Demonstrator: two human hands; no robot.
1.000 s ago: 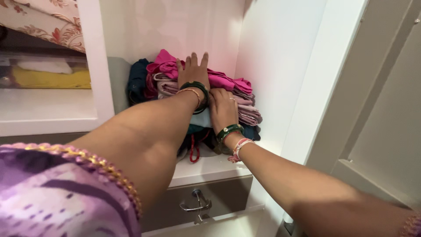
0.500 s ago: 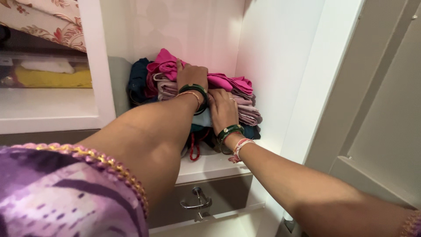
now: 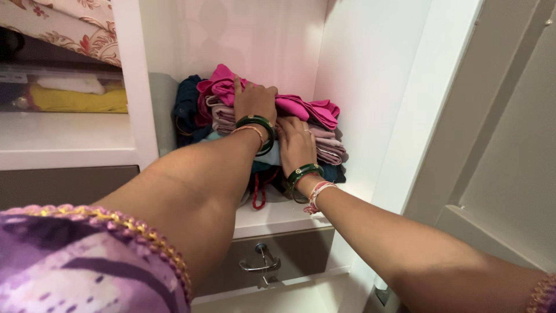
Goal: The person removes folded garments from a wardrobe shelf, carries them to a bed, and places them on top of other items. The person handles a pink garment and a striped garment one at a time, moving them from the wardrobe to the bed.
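While the stack of folded clothes (image 3: 272,133) sits on the white shelf (image 3: 278,217) at the far right of the wardrobe, it seems best squared with even pressure so no layer slips. Left hand (image 3: 253,101), fingers curled, presses down on the pink top garment (image 3: 301,107). Right hand (image 3: 295,145) lies flat against the stack's near side, fingers tucked between folds, gripping nothing clearly.

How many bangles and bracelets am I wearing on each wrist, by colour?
Left wrist: green bangle 1, thin gold bangle 1.
Right wrist: green bangle 1, red and white thread bracelet 1.
Total: 4, green 2, gold 1, thread 1.
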